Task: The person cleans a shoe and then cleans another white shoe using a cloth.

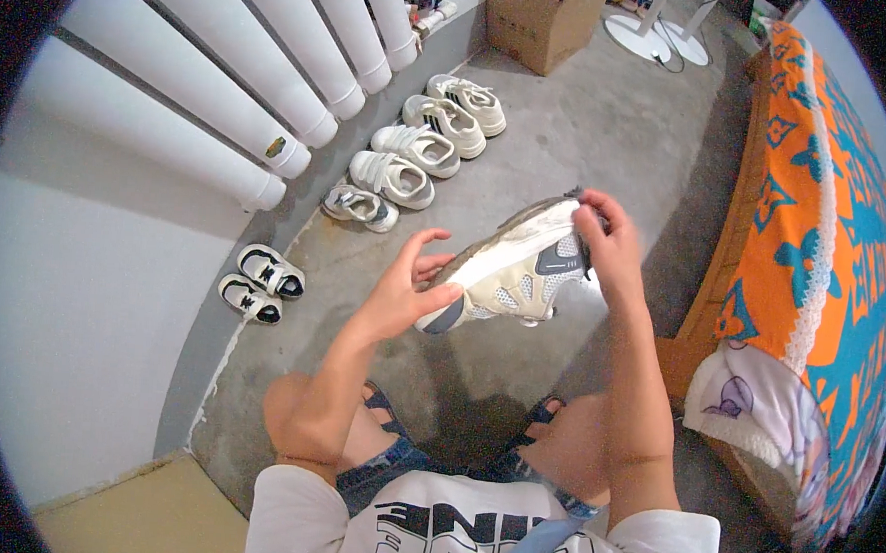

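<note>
A white and beige sneaker (pixel 519 283) with grey patches and mesh panels hangs in the air in front of me, tipped on its side with its sole turned up and away. My left hand (pixel 398 286) is at the toe end, its thumb against the shoe and its fingers curled toward the sole side. At the heel end, my right hand (pixel 612 243) pinches the shoe between thumb and fingers. Part of the sole's underside is hidden from view.
Several white shoes (pixel 415 149) line the wall on the grey floor (pixel 561 132). A small black-and-white pair (pixel 262 284) sits farther left. White pipes (pixel 199 58) rise along the wall. A cardboard box (pixel 541 23) stands at the back; an orange-and-teal cloth (pixel 783 194) covers furniture at right.
</note>
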